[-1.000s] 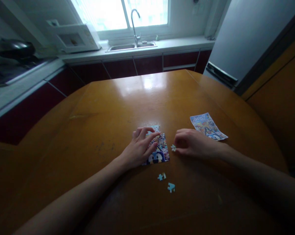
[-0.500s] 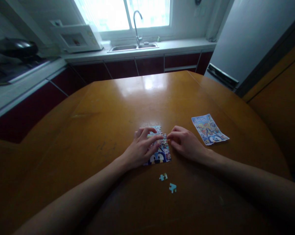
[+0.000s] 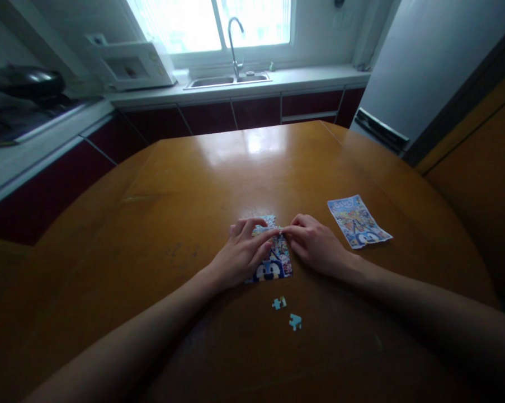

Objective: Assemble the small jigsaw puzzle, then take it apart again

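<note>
A partly assembled jigsaw puzzle (image 3: 279, 263) lies on the table, with a blue cartoon dog's face along its near edge. My left hand (image 3: 246, 249) rests over its left side, fingers spread and slightly bent. From the right, my right hand (image 3: 313, 238) reaches the puzzle's upper right edge. Its index finger is stretched out and presses there, meeting the left index fingertip; the thumb sits lower, apart from it, and the other fingers curl. Any piece under these fingertips is hidden. Two loose pale blue pieces, one puzzle piece (image 3: 279, 303) and another puzzle piece (image 3: 295, 322), lie nearer me.
A printed picture sheet (image 3: 359, 223) with the same dog lies right of my right hand on the wooden table (image 3: 193, 184). Beyond the table are a counter with a sink (image 3: 212, 82), a microwave (image 3: 128, 66), a pan (image 3: 28, 81) on the stove, and a fridge (image 3: 440, 61).
My right hand has shifted slightly left, its index finger stretching from beside the puzzle's right edge onto it. My left hand has stayed nearly still.
</note>
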A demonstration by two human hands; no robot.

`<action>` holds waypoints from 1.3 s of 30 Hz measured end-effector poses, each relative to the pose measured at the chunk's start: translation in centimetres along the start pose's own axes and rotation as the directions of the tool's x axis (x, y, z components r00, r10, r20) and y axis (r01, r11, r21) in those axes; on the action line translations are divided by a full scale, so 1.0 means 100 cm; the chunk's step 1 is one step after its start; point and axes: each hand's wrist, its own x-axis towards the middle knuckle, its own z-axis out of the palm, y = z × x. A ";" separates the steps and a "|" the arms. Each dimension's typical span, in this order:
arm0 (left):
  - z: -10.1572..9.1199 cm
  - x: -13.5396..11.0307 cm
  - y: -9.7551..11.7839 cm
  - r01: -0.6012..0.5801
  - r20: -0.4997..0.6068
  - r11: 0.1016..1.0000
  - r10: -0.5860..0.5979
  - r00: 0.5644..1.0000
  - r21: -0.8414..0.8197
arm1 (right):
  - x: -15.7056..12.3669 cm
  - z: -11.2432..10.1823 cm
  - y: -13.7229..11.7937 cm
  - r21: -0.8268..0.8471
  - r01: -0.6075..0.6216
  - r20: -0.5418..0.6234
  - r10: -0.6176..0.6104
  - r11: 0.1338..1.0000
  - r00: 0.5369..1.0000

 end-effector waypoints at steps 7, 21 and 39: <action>0.002 0.001 -0.001 0.040 -0.034 0.999 -0.039 0.999 0.030 | 0.002 0.002 0.001 -0.003 -0.027 -0.002 0.027 1.000 1.000; 0.002 0.002 0.001 0.044 -0.009 0.997 -0.043 0.999 0.067 | 0.002 0.003 0.003 -0.022 -0.016 -0.009 0.016 1.000 1.000; 0.004 0.002 0.000 0.059 -0.038 0.998 -0.057 0.998 0.036 | 0.003 0.003 0.002 -0.067 0.005 0.011 -0.005 0.998 1.000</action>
